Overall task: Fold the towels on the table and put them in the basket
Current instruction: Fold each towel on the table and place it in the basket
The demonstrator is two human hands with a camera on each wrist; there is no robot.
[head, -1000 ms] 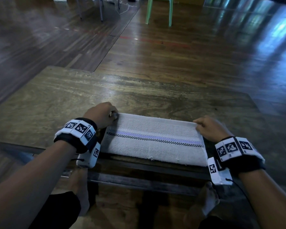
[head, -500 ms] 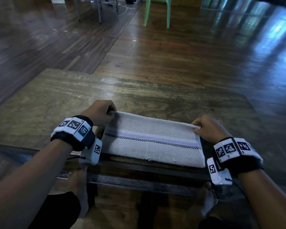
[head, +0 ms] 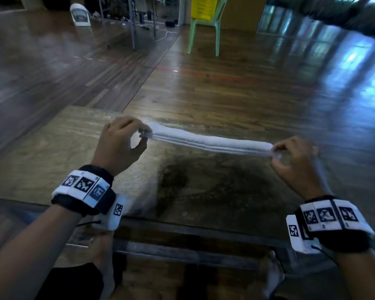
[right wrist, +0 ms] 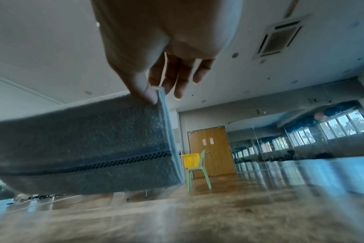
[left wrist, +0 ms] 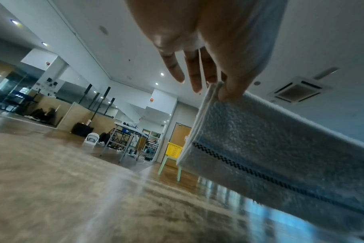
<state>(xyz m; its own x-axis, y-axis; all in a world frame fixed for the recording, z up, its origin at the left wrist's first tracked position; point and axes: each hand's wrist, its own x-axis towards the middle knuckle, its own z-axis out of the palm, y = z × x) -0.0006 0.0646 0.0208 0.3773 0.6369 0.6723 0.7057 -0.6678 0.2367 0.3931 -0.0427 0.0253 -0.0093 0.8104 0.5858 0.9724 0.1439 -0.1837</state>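
A folded white towel (head: 210, 142) with a black checked stripe hangs stretched in the air above the wooden table (head: 52, 152). My left hand (head: 126, 139) pinches its left top corner between thumb and fingers. My right hand (head: 290, 154) pinches the right top corner the same way. In the left wrist view the towel (left wrist: 270, 148) hangs down from my thumb, its lower edge just above the table. The right wrist view shows the towel (right wrist: 83, 144) hanging likewise. A yellow basket (head: 204, 7) sits on a green chair (head: 204, 33) far across the floor.
The table's near edge (head: 193, 228) runs below my wrists, with my feet under it. Polished wooden floor (head: 247, 83) stretches beyond the table. A metal-legged table (head: 134, 22) and a white fan (head: 80, 15) stand at the far left.
Both hands have lifted the folded towel off the table by its far corners, and it now hangs in the air. The head view has tilted up, showing the basket.
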